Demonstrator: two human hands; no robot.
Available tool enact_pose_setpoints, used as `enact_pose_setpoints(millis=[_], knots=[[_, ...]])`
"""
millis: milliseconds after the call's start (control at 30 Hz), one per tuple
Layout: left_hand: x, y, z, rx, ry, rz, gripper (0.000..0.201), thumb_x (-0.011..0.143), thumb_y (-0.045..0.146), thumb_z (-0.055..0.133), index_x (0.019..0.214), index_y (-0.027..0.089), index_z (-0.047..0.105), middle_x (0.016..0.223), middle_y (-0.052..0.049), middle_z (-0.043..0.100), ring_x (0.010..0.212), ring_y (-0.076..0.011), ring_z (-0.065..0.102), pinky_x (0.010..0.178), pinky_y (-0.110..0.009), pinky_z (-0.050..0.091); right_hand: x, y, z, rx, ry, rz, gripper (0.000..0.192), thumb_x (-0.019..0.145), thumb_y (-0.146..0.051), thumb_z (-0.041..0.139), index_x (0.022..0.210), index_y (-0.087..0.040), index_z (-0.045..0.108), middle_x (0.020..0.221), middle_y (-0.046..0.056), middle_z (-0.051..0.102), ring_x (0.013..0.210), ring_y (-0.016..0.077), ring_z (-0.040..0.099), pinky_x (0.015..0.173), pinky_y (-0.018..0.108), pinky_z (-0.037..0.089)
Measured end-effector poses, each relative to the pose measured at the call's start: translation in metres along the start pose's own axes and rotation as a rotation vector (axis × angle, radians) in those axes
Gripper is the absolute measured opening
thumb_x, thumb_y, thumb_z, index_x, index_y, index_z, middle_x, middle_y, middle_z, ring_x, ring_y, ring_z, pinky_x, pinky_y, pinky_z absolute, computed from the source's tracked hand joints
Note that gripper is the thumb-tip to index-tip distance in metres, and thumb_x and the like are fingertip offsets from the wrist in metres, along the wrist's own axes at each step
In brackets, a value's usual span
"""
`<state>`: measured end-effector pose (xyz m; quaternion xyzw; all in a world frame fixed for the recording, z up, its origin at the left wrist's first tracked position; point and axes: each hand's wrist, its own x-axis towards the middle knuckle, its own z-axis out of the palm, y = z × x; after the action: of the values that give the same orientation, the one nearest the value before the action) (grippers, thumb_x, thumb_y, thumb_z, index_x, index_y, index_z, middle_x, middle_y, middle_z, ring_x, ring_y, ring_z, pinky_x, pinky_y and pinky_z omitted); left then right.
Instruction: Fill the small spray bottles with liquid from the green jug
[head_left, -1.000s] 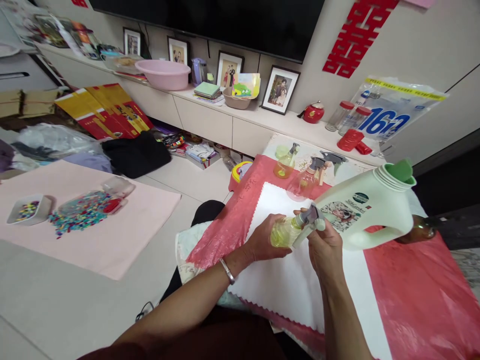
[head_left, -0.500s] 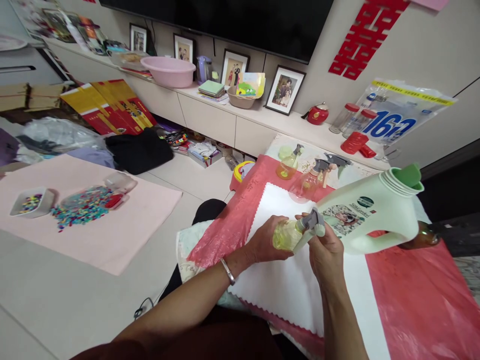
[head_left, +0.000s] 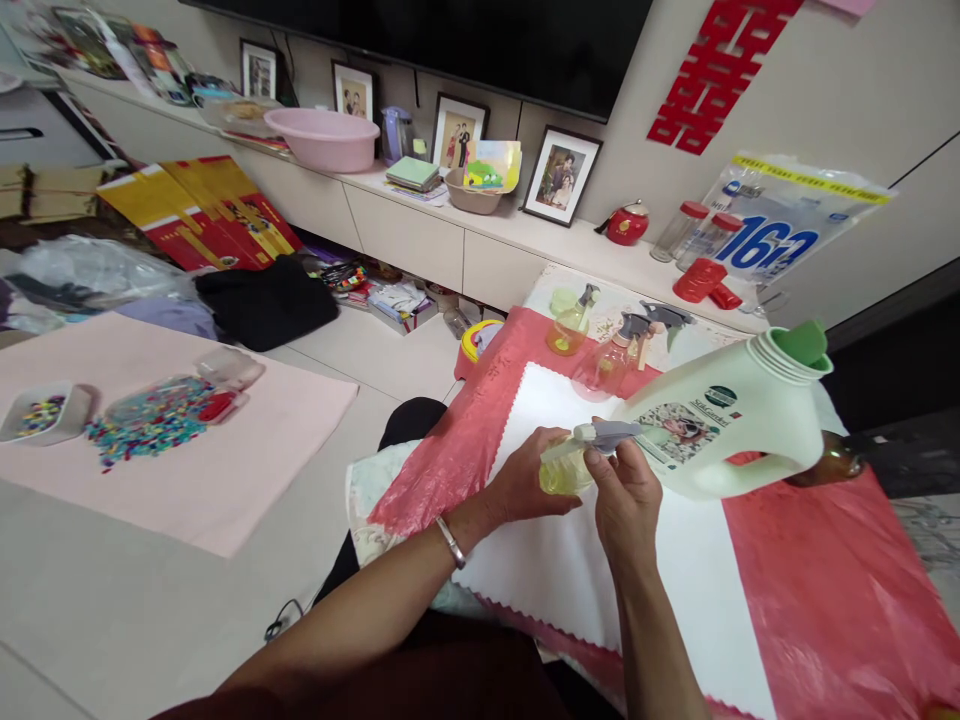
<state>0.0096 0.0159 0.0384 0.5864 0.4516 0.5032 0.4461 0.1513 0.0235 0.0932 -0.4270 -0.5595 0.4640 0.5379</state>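
Observation:
My left hand (head_left: 525, 475) is closed round a small clear spray bottle (head_left: 564, 472) with yellow liquid in it, held tilted above a white scallop-edged sheet (head_left: 544, 585). With thumb and fingers, my right hand (head_left: 628, 495) grips the grey-and-white trigger spray head (head_left: 607, 434) at the bottle's top. Its lever now lies across the bottle's near side. Just right of my hands stands a large pale green jug (head_left: 720, 425) with a label and a green piece in its mouth. Behind the hands are a pinkish spray bottle (head_left: 611, 360) and a yellow one (head_left: 570, 328).
Red plastic (head_left: 847, 570) covers the table under the white sheet. A dark brown bottle (head_left: 840, 460) lies behind the jug. Along the back runs a cabinet (head_left: 420, 235) with picture frames and jars. To the left, a pink sheet (head_left: 225, 490) holds small coloured beads (head_left: 154, 420).
The spray head has turned on the bottle, its nozzle now pointing left instead of right. My right hand has shifted slightly left and its fingers have changed position. The camera view has moved a little.

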Motion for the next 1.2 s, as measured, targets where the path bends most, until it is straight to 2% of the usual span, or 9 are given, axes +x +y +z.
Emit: enact_pose_setpoints(millis=[167,300,500,733,833,900,1000,1133,1200], knots=[[0.0,-0.004,0.0,0.002,0.016,0.009,0.092,0.053,0.032,0.094,0.132,0.024,0.049,0.132,-0.01,0.061,0.121,-0.0346,0.061,0.104,-0.051,0.05,-0.001,0.007,-0.005,0.071,-0.069,-0.013,0.038,0.092,-0.046,0.067,0.116,-0.017,0.066,0.125,0.009,0.059,0.121,0.024,0.055,0.102,0.035,0.046],[0.002,-0.004,-0.001,0.016,-0.005,0.061,0.086,0.056,0.033,0.092,0.131,0.025,0.053,0.131,-0.01,0.062,0.122,-0.0349,0.06,0.107,-0.053,0.048,0.002,0.007,-0.002,0.138,-0.036,0.016,0.042,0.085,-0.047,0.074,0.112,-0.016,0.065,0.114,0.011,0.064,0.109,0.0241,0.061,0.095,0.038,0.051],[0.001,-0.001,-0.001,0.013,-0.001,-0.009,0.089,0.054,0.031,0.092,0.131,0.022,0.047,0.129,-0.012,0.062,0.114,-0.0339,0.064,0.098,-0.051,0.053,0.007,0.005,0.005,0.157,0.011,0.011,0.045,0.077,-0.036,0.083,0.109,-0.015,0.059,0.105,0.01,0.065,0.101,0.0212,0.063,0.091,0.036,0.052],[0.0,-0.001,0.0,0.021,-0.007,-0.027,0.089,0.054,0.028,0.09,0.132,0.023,0.046,0.129,-0.011,0.063,0.113,-0.0328,0.065,0.096,-0.048,0.055,0.005,0.008,0.004,0.132,-0.053,-0.015,0.04,0.081,-0.039,0.079,0.111,-0.016,0.067,0.12,0.01,0.059,0.114,0.0229,0.057,0.101,0.036,0.047],[0.0,0.001,-0.001,0.012,-0.009,-0.032,0.088,0.054,0.029,0.091,0.13,0.022,0.047,0.128,-0.012,0.063,0.113,-0.0333,0.065,0.096,-0.049,0.054,0.004,0.008,0.002,0.216,-0.12,-0.022,0.04,0.089,-0.043,0.072,0.121,-0.02,0.066,0.129,0.01,0.057,0.122,0.0239,0.055,0.108,0.04,0.043],[0.0,0.001,-0.001,0.002,-0.009,-0.031,0.088,0.054,0.028,0.091,0.13,0.022,0.047,0.128,-0.011,0.064,0.113,-0.0333,0.065,0.096,-0.049,0.053,0.003,0.006,0.001,0.285,-0.137,-0.004,0.038,0.092,-0.045,0.068,0.12,-0.02,0.067,0.128,0.011,0.059,0.123,0.0246,0.055,0.111,0.043,0.041],[0.0,0.001,-0.001,-0.003,-0.005,-0.039,0.088,0.055,0.027,0.09,0.131,0.022,0.046,0.128,-0.011,0.064,0.113,-0.0329,0.065,0.096,-0.048,0.053,0.004,0.005,0.003,0.307,-0.078,0.022,0.037,0.087,-0.045,0.074,0.112,-0.018,0.07,0.12,0.011,0.063,0.116,0.0255,0.06,0.105,0.044,0.046],[0.0,0.002,0.0,0.019,0.002,-0.029,0.089,0.053,0.026,0.09,0.13,0.022,0.047,0.129,-0.012,0.063,0.114,-0.0329,0.064,0.098,-0.048,0.053,0.004,0.007,0.009,0.283,0.036,0.003,0.037,0.078,-0.035,0.084,0.107,-0.018,0.068,0.111,0.008,0.066,0.098,0.0196,0.065,0.088,0.033,0.052],[0.0,0.004,0.001,0.029,0.017,-0.025,0.087,0.053,0.024,0.09,0.128,0.022,0.047,0.128,-0.012,0.064,0.113,-0.0328,0.065,0.097,-0.048,0.053,0.003,0.009,0.012,0.277,0.079,-0.01,0.038,0.077,-0.034,0.085,0.107,-0.019,0.067,0.107,0.006,0.067,0.094,0.0175,0.065,0.084,0.03,0.052]])
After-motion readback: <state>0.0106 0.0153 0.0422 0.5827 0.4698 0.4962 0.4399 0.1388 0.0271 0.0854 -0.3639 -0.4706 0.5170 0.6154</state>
